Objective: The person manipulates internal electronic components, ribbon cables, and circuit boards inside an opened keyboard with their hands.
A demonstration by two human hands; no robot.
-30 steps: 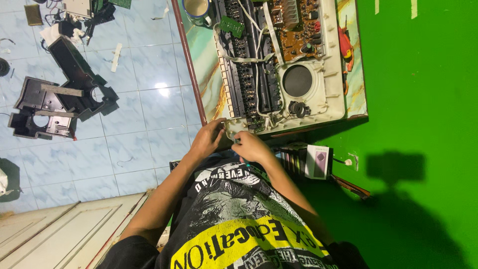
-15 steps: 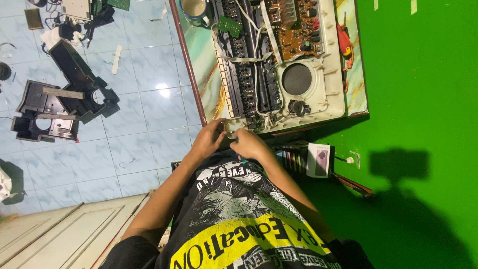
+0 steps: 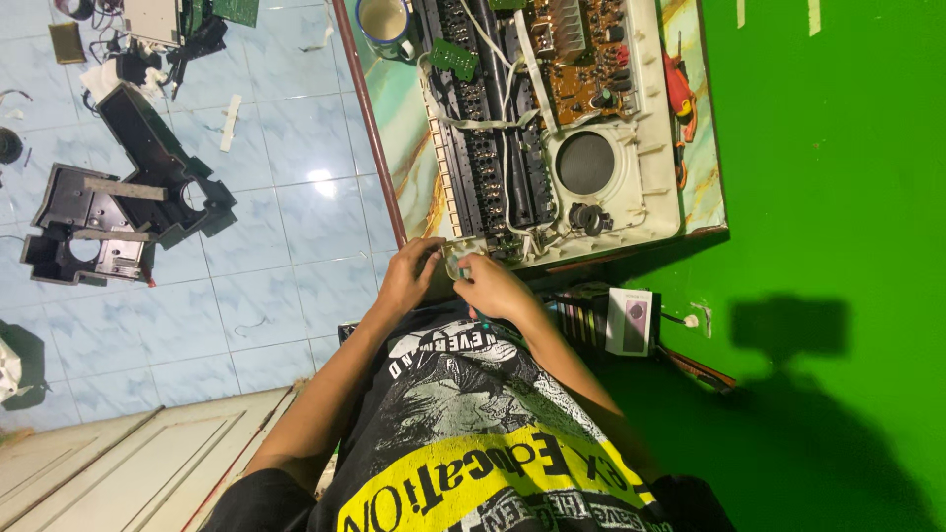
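Far to the left, black plastic housing parts were left spread on the tiled floor, off the table and clear of the work. At the table's near edge, the left hand and the right hand were brought together, fingertips closed in a pinch on a small pale part held just off the near corner of the opened electronic keyboard. That corner was kept close to the body, so the part could be handled with both wrists steadied there. Further along the table, a brown circuit board and a round speaker lay exposed inside the casing, and a cup was parked at the far edge. Against half a second before, the hands were found in almost the same spot, the pinch unchanged.
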